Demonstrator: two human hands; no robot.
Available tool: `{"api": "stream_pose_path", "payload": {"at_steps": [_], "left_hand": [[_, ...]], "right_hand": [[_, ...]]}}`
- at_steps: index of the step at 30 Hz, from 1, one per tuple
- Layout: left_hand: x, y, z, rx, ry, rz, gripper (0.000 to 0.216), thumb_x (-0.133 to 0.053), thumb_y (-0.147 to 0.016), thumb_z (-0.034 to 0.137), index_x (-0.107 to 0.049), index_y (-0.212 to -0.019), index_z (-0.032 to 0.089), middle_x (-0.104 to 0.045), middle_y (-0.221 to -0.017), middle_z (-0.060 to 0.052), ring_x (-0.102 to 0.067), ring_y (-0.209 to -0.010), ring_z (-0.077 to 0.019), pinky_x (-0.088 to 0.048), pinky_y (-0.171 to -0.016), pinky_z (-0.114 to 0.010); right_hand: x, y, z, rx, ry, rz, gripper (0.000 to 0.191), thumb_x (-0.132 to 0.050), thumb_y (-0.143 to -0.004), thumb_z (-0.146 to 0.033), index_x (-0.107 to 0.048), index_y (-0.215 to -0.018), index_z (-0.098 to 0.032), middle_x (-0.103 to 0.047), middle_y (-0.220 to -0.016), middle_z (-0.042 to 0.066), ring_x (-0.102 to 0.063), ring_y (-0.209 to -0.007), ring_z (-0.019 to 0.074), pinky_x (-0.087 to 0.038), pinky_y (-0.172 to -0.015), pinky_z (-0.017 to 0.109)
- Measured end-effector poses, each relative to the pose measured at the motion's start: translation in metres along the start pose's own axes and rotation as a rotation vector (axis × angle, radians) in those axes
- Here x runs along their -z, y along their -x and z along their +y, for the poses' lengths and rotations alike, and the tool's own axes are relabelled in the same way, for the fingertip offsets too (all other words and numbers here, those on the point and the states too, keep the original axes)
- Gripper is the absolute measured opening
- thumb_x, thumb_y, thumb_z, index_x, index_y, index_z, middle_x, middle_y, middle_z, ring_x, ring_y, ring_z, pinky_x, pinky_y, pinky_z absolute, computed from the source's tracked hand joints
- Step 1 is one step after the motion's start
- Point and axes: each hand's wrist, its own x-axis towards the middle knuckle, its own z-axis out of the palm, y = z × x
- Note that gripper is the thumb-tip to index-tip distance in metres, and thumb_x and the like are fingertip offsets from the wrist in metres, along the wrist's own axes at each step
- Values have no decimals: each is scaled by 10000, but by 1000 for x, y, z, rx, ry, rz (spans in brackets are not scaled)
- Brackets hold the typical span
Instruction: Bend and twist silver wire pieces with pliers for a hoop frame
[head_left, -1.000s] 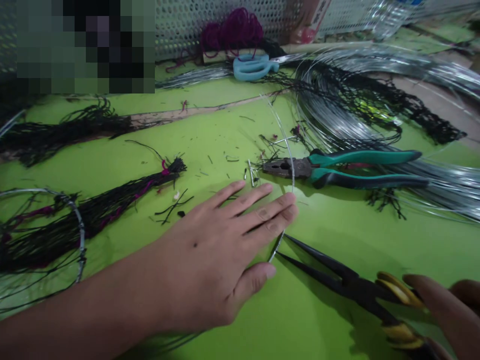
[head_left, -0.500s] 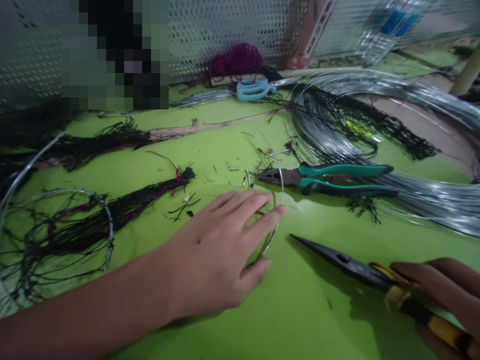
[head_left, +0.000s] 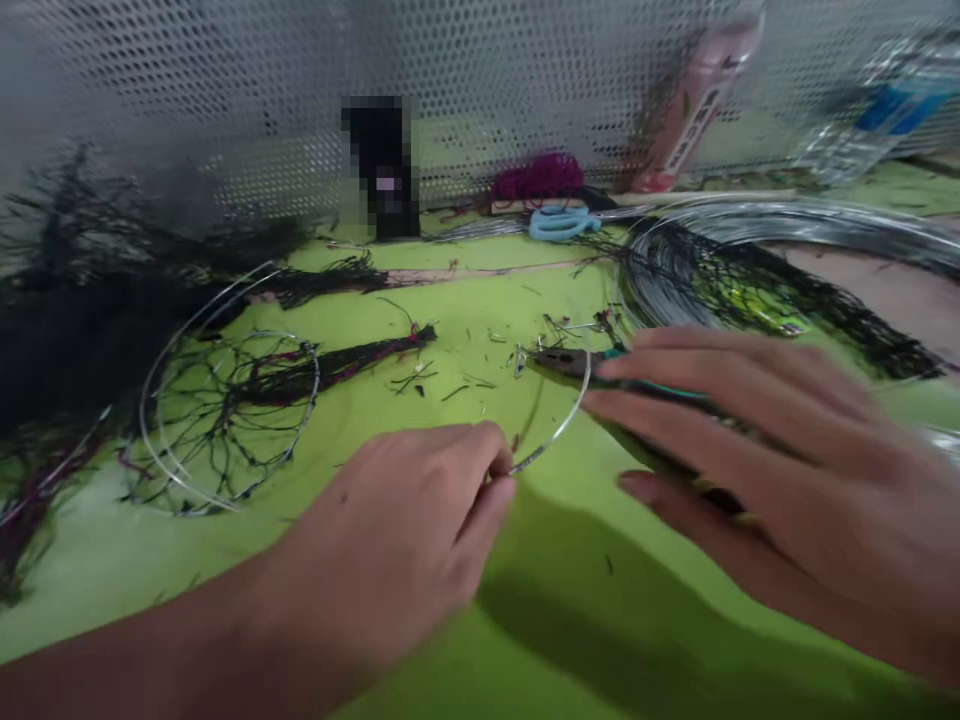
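Note:
My left hand (head_left: 420,530), in the middle of the head view, pinches the end of a curved silver wire (head_left: 568,420) between thumb and forefinger. The wire's arc rises across the jaws of the green-handled combination pliers (head_left: 562,362). Over those handles my right hand (head_left: 780,480) is stretched out, fingers apart and slightly blurred. Beneath its palm lie the needle-nose pliers (head_left: 724,497), mostly hidden, with a bit of yellow showing. On the left, a black netted bag (head_left: 247,400) with a knotted end has a wire ring through its mesh.
A large coil of silver wire (head_left: 667,270) lies at the right, with black netting across it. Blue-handled scissors (head_left: 559,222), purple yarn (head_left: 540,177), a pink bottle (head_left: 694,110) and a clear water bottle (head_left: 892,110) are along the back. Dark netting (head_left: 90,300) is heaped at left.
My right hand has moved left and forward over the combination pliers, and its fingers have opened from the needle-nose pliers. My left fingers have closed into a pinch on the wire. The view has shifted.

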Motion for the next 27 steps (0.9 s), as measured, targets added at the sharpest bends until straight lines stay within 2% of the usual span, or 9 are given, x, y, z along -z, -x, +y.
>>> {"api": "stream_pose_path", "payload": {"at_steps": [1,2,4,6,8,15,20,27], "left_hand": [[-2,10,2,-20,7,53,164,-538,-980,208,-619,-838,225,-630,-660,58,-550,-530,-139,-327,-501,-294],[-5,19,2,-50,-3,111,156,-534,-990,213,-627,-865,228,-638,-674,60,-559,-545,-137,-338,-516,-299],[-12,33,1,-107,-50,249,161,-522,-1011,223,-633,-895,231,-638,-670,60,-565,-553,-135,-353,-542,-310],[-17,42,-4,-125,-40,368,122,-542,-1012,233,-635,-935,248,-668,-698,65,-584,-573,-132,-368,-569,-319],[-21,47,-8,-137,0,412,90,-562,-1005,234,-630,-957,269,-701,-742,73,-610,-601,-127,-391,-596,-326],[-27,50,-9,-147,70,463,96,-587,-969,160,-628,-944,243,-705,-759,46,-636,-632,-119,-487,-578,-309],[-30,53,-8,-105,41,355,126,-585,-960,182,-665,-870,219,-659,-694,37,-613,-585,-160,-489,-547,-356],[-34,51,-12,-143,33,347,200,-513,-994,149,-694,-943,214,-671,-727,26,-639,-601,-159,-494,-538,-358]], "right_hand": [[-4,-14,-1,74,-100,-66,210,-510,-1030,-226,-595,-1221,-215,-635,-1273,116,-531,-1294,324,-415,-1030,500],[-9,-25,-2,140,-204,-120,139,-485,-1045,-223,-612,-1102,-215,-663,-1121,86,-595,-1113,276,-432,-936,457],[-18,-40,-4,169,-353,-277,208,-434,-1076,-233,-617,-981,-202,-632,-859,25,-562,-792,197,-401,-741,380],[-24,-44,-6,154,-454,-316,242,-422,-1086,-234,-628,-966,-190,-590,-776,-1,-483,-695,164,-328,-655,344],[-28,-42,-9,142,-522,-287,231,-432,-1082,-213,-642,-994,-179,-593,-789,3,-466,-705,153,-299,-642,334],[-39,-35,-22,163,-575,-179,215,-433,-1042,-82,-641,-1022,-134,-542,-755,3,-424,-682,141,-274,-607,329],[-45,-27,-25,176,-542,-147,176,-479,-1015,-57,-628,-985,-146,-496,-701,-15,-403,-635,138,-241,-574,332],[-47,-24,-33,60,-581,-107,181,-502,-1033,-102,-645,-1116,-174,-599,-754,-15,-477,-651,125,-304,-590,317]]}}
